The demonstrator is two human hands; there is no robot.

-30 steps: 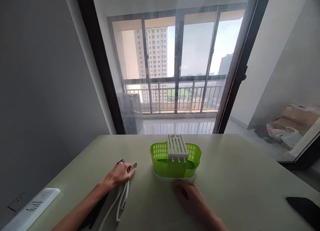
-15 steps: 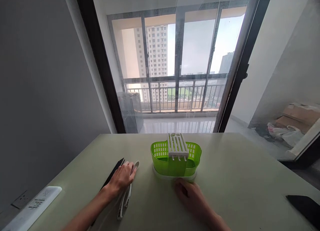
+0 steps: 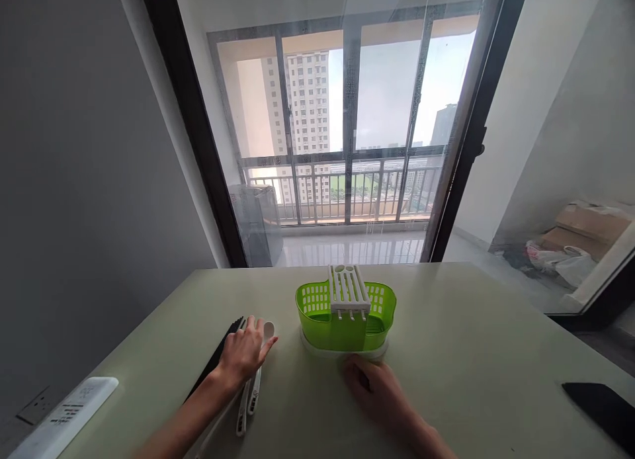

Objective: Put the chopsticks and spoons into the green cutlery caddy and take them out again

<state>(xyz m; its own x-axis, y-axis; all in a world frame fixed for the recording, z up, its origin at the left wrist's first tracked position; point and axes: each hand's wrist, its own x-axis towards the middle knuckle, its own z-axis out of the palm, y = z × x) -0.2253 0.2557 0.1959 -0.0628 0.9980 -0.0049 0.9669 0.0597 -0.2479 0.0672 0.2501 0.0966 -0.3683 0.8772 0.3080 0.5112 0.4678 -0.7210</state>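
Note:
My left hand [image 3: 243, 353] rests over white spoons, its thumb spread and its fingers bent over them. One white spoon bowl [image 3: 268, 330] shows beyond the thumb. Two patterned spoon handles [image 3: 248, 401] stick out below the hand; its fingers hide the rest. Along the hand's left side lies a bundle of black chopsticks [image 3: 211, 364]. A green utensil basket [image 3: 347, 330] with a white slotted, hooked rack [image 3: 350, 290] across its middle stands upright on the table. Just in front of its base is my right hand [image 3: 374, 386], curled in a loose fist on the tabletop, nothing visible in it.
A white power strip [image 3: 74, 413] lies at the table's left edge. The tip of a black object [image 3: 600, 406] shows at the right. Beyond the pale table [image 3: 461, 327] stands a glass door with a dark frame [image 3: 459, 168].
My left thumb has spread away from the fingers. The spoons have turned and settled flatter, with a bowl now facing up. My right hand and the basket keep their places.

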